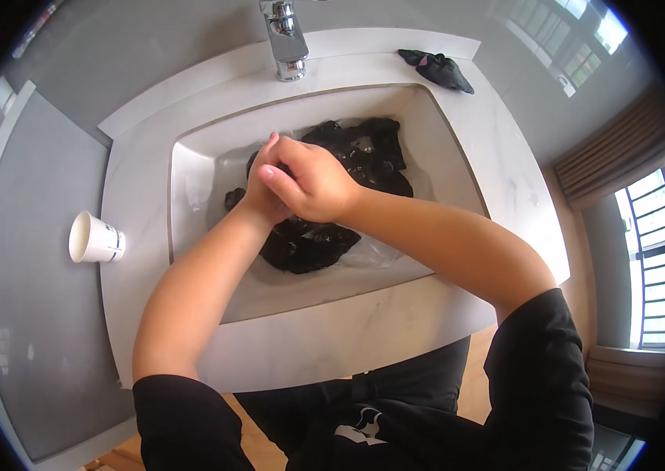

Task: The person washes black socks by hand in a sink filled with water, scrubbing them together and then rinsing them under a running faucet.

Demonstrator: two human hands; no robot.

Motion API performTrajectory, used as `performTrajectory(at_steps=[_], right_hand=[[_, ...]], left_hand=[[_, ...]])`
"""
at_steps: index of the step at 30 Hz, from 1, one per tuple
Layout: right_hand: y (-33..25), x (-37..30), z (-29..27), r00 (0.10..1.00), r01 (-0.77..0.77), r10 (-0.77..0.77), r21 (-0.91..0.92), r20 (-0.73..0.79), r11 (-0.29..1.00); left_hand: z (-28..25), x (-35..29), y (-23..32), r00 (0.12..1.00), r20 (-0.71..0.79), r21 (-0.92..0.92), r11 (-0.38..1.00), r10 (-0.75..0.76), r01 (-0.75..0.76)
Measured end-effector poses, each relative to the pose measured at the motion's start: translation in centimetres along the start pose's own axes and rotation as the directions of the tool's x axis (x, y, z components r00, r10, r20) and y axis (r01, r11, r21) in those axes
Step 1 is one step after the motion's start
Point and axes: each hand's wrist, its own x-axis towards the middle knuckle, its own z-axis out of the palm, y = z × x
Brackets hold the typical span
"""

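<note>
Over the sink basin [446,188], my two hands are pressed together in front of wet black cloth [364,149]. My right hand [317,180] is closed, its thumb lying across toward the left. Mostly covered by it, my left hand [264,188] is closed too. A dark bit of the cloth shows between them, though most of what they grip is hidden. Bunched black cloth spreads behind the hands and below them, shiny with water. Some water lies in the basin around it.
Behind the basin rises a chrome faucet [287,47]. A small dark crumpled cloth [438,72] lies on the back right of the white counter [332,334]. Near the left edge of the counter is a white paper cup [95,238]. A barred window [656,259] is at the right.
</note>
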Motion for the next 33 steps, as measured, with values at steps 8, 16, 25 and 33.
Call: performTrajectory(at_steps=[8,16,25,33], right_hand=[[-0.1,1.9,-2.0,0.86,-0.397,0.241,-0.292,-0.451,0.87],[-3.8,1.5,1.2,0.932,0.2,-0.178,0.04,-0.317,0.979],[-2.6,2.2,-4.6,0.901,-0.14,0.054,-0.172,-0.431,0.975],[-2.5,1.5,-6.0,0.754,-0.488,0.655,0.632,-0.042,0.602]], left_hand=[[4.6,0.3,0.9,0.791,-0.603,0.124,0.967,-0.104,0.222],[-1.9,1.3,0.0,0.954,-0.158,0.17,0.958,0.256,-0.229],[4.8,-2.1,5.8,0.992,-0.117,0.051,0.998,0.053,-0.047],[1.8,-1.0,5.6,0.986,-0.051,0.236,0.961,0.159,-0.143]])
